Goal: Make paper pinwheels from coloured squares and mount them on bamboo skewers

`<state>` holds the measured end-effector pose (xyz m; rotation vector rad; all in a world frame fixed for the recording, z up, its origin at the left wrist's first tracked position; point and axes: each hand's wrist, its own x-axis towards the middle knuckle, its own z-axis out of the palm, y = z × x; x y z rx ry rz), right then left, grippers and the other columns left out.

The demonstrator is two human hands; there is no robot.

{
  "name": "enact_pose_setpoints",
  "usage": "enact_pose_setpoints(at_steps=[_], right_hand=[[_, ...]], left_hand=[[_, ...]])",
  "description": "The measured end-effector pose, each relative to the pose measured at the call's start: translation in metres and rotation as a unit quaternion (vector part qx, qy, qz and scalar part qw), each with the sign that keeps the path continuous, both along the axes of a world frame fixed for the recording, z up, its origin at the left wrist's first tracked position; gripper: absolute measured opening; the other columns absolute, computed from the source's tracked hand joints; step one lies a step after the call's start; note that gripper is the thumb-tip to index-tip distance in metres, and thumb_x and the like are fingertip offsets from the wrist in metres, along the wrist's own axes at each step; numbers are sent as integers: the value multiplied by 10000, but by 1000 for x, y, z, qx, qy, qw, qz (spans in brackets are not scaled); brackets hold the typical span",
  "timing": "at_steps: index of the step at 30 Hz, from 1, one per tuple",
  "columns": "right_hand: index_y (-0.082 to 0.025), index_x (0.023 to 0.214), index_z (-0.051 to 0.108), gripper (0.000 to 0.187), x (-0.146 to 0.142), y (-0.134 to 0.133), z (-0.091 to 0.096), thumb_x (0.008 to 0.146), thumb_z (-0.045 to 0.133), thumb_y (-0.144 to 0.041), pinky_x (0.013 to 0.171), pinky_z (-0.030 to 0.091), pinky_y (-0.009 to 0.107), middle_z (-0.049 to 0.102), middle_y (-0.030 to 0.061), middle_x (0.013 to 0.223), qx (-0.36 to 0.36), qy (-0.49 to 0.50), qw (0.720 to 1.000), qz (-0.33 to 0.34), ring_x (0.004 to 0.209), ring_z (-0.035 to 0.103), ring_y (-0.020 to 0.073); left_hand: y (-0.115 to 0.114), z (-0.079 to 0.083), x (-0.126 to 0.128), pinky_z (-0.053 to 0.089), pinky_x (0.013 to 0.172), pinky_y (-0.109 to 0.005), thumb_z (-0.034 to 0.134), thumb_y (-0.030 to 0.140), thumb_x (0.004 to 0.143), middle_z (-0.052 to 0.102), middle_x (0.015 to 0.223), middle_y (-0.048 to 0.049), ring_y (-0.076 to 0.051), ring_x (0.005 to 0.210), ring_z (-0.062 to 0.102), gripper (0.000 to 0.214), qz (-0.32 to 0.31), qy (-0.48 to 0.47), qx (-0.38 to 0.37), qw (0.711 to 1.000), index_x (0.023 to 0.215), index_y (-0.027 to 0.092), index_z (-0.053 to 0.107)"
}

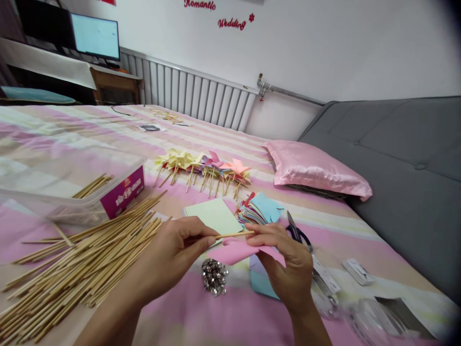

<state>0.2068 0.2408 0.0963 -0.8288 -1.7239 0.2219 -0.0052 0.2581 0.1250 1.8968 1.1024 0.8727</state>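
My left hand (185, 242) pinches a thin wooden stick (234, 235), which points right towards my other hand. In my right hand (286, 254) is a folded pink paper pinwheel (230, 253), and its fingertips meet the stick's end. Whether a pin joins the two is hidden. Just below the paper lies a heap of shiny metal pins (214, 277). Behind my hands are a stack of pale green paper squares (216, 215) and a pile of cut coloured papers (264, 209). Blue and lilac paper (262, 283) shows partly beneath my right hand.
Loose wooden sticks (93, 259) spread at left beside a clear plastic box (126, 192) holding more sticks. Several pinwheels on sticks (212, 168) lie further back. To the right are dark-handled scissors (298, 234), clear packaging (374, 319) and a pink pillow (317, 168) on the striped bed.
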Motion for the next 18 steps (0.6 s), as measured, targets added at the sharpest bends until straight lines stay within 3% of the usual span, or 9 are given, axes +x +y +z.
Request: enact_pose_setpoints(at_steps=[18], right_hand=[[-241, 835, 678, 201, -1, -1, 3, 771, 617, -60, 823, 421, 382, 738, 17, 902, -2, -7, 1000, -20, 859, 687, 214]], left_hand=[[-2, 3, 0, 444, 634, -232, 526, 294, 854, 689, 820, -34, -135, 735, 608, 212, -5, 8, 14, 1000, 886, 193, 710]])
